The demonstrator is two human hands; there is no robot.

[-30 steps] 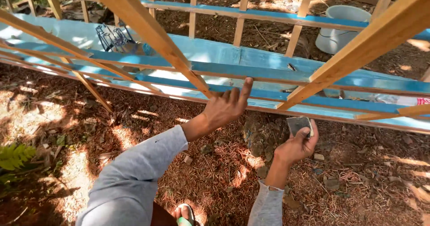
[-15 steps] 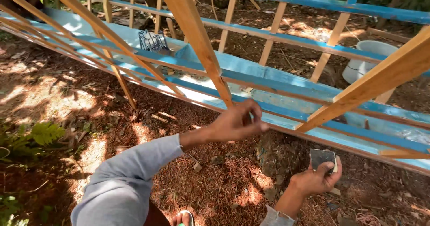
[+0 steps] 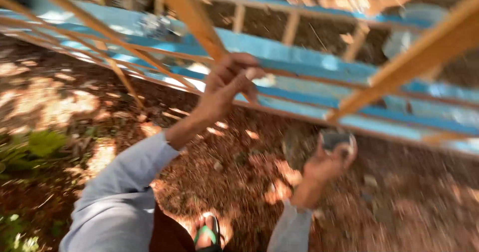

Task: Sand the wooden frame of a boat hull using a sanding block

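My left hand (image 3: 230,84) reaches up to a slanted orange wooden slat (image 3: 192,17) of a blue-and-orange wooden frame (image 3: 299,57), fingers curled near where the slat meets the blue rail; the blur hides whether it grips. My right hand (image 3: 327,162) is lower and to the right, closed around a small dark grey block (image 3: 335,139), held in front of the frame's lower blue rail (image 3: 409,129). Both arms wear light grey sleeves.
The ground is red-brown dirt with dry leaves and sun patches. A green plant (image 3: 35,144) grows at the left. My sandalled foot (image 3: 207,232) shows at the bottom. A pale bucket (image 3: 409,32) stands behind the frame at the upper right.
The view has swung and blurred. My left hand has lifted from the blue rail toward the orange slat, fingers curling. My right hand keeps the grey block, little changed.
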